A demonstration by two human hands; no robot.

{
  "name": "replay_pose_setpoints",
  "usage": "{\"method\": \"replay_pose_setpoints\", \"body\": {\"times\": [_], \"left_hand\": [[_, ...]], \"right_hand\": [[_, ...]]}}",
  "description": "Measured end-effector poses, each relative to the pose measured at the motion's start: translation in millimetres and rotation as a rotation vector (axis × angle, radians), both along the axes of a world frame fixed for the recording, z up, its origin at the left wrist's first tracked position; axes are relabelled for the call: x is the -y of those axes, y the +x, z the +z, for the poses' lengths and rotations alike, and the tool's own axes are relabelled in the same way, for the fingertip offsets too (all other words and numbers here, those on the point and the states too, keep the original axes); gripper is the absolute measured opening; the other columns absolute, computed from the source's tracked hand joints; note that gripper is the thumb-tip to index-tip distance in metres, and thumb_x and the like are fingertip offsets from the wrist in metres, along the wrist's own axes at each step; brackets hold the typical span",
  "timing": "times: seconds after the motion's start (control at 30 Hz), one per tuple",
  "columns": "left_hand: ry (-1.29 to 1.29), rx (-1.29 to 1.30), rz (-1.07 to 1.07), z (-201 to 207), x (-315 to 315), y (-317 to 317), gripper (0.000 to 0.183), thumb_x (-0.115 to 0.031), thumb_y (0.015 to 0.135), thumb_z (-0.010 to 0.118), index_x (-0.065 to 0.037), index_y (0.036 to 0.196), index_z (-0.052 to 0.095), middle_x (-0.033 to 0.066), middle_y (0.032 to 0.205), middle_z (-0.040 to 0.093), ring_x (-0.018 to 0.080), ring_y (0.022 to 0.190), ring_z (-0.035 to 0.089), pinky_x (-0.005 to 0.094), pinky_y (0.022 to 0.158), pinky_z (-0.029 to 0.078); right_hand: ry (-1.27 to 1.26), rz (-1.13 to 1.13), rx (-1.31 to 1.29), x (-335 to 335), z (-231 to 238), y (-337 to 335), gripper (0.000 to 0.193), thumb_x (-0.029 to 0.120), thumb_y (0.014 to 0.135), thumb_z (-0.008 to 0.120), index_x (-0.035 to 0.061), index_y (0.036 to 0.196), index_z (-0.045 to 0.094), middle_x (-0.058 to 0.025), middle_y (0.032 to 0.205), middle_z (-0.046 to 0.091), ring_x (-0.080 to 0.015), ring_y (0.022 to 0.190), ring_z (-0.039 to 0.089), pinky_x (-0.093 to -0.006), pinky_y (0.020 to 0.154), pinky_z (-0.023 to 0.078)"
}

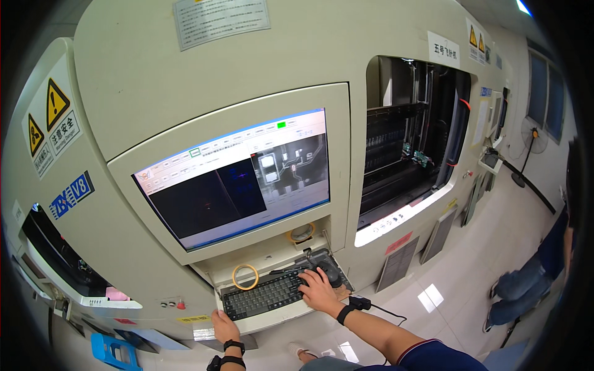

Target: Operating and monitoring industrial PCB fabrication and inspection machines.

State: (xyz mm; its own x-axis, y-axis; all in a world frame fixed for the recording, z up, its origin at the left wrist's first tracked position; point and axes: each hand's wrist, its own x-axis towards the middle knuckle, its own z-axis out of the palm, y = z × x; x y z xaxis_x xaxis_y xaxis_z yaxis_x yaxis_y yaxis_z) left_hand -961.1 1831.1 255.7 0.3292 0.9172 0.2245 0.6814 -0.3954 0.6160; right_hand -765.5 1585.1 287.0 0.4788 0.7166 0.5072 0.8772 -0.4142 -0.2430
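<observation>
My right hand (pixel 322 292) lies with fingers spread over the right end of a black keyboard (pixel 263 295), beside a black mouse (pixel 327 267). The keyboard sits on a pull-out tray (pixel 272 319) below a monitor (pixel 235 179) set into a large cream machine. At the tray's left front corner is my left hand (pixel 224 326), touching or close to its edge; its fingers are partly hidden. A roll of yellowish tape (pixel 245 277) stands behind the keyboard's left part. Another tape ring (pixel 302 233) rests in the recess under the monitor. The screen shows a dark panel beside a grey close-up picture.
Right of the monitor, a window opening (pixel 421 142) shows dark rails and a green circuit board (pixel 422 159). Panels (pixel 399 264) lean against the machine's base. A blue stool (pixel 114 351) stands at lower left. Another person's legs (pixel 526 287) and a fan (pixel 532 137) are at right.
</observation>
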Motion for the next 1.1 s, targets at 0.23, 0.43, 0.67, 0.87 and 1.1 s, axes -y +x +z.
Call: {"method": "replay_pose_setpoints", "body": {"times": [0.23,0.43,0.67,0.87,1.1], "left_hand": [[0.003,-0.019,0.007,0.9,-0.1,0.1,0.038,-0.035,0.097,0.033,-0.007,0.116,0.05,0.0163,0.109,0.06,0.0385,0.094,0.058,0.0477,0.077,0.045],[0.007,-0.025,0.011,1.3,0.7,0.3,0.039,-0.035,0.097,0.033,-0.007,0.116,0.051,0.0166,0.109,0.06,0.0388,0.093,0.059,0.048,0.077,0.045],[0.0,-0.019,0.013,2.4,1.0,0.3,0.04,-0.035,0.097,0.033,-0.005,0.117,0.051,0.0175,0.109,0.06,0.0384,0.094,0.059,0.0474,0.077,0.045],[0.01,0.006,0.008,1.0,1.0,0.2,0.04,-0.035,0.097,0.033,-0.005,0.116,0.051,0.018,0.109,0.06,0.0385,0.094,0.059,0.0469,0.079,0.045],[-0.008,0.026,0.019,2.8,3.1,0.2,0.037,-0.034,0.097,0.034,-0.006,0.111,0.053,0.0165,0.107,0.059,0.038,0.095,0.058,0.0451,0.08,0.045]], "right_hand": [[0.008,0.008,0.002,-0.2,-0.6,0.3,0.014,0.016,0.074,0.058,0.0118,0.085,0.065,-0.0092,0.124,0.05,-0.0266,0.126,0.037,-0.0502,0.11,0.018],[-0.002,0.01,-0.005,0.2,0.6,-0.4,0.014,0.017,0.074,0.06,0.0102,0.085,0.064,-0.0095,0.125,0.049,-0.0254,0.127,0.036,-0.0496,0.11,0.017],[0.003,0.012,-0.005,0.7,2.0,-1.0,0.013,0.017,0.074,0.061,0.0097,0.085,0.064,-0.0096,0.124,0.05,-0.0257,0.127,0.036,-0.0499,0.11,0.018],[0.006,0.008,-0.004,-0.1,-1.1,0.2,0.015,0.016,0.075,0.058,0.0114,0.086,0.066,-0.0091,0.124,0.05,-0.0268,0.126,0.037,-0.0501,0.109,0.018],[0.0,0.004,-0.007,-0.1,-2.9,1.0,0.015,0.016,0.074,0.059,0.0114,0.086,0.066,-0.0098,0.123,0.051,-0.0273,0.125,0.037,-0.0502,0.109,0.019]]}}
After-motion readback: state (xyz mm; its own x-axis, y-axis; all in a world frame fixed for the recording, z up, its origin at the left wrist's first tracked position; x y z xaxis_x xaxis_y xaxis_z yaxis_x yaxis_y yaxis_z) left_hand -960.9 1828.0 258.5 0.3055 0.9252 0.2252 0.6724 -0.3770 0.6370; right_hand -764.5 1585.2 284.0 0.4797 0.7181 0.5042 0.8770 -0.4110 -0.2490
